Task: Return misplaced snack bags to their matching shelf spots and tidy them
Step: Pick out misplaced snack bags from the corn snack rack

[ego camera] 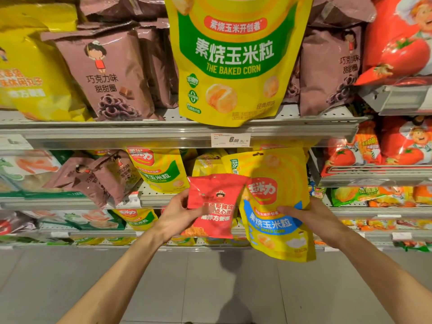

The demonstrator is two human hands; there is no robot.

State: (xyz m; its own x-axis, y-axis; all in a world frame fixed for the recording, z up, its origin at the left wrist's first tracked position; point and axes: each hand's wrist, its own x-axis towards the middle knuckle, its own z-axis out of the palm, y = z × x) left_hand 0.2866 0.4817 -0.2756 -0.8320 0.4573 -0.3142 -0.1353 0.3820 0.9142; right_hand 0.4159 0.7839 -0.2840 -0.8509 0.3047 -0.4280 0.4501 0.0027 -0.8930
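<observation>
My left hand [176,212] grips a small red snack bag [216,206] by its left edge, in front of the middle shelves. My right hand [311,218] holds a yellow baked-corn bag with a blue band [273,206] by its right side, fingers across its front. The two bags overlap slightly, the red one in front. Behind them sit yellow corn bags with green bands [161,169] on the shelf. A large yellow-green baked-corn bag [233,59] stands on the upper shelf among brown chocolate-ring bags [102,76].
Brown chocolate-ring bags [100,178] lie tipped on the middle shelf at left. Red tomato-print bags [402,43] fill the right shelves. Yellow bags [28,73] stand at upper left. A price tag [230,139] hangs on the shelf rail. Grey tiled floor [210,288] lies below.
</observation>
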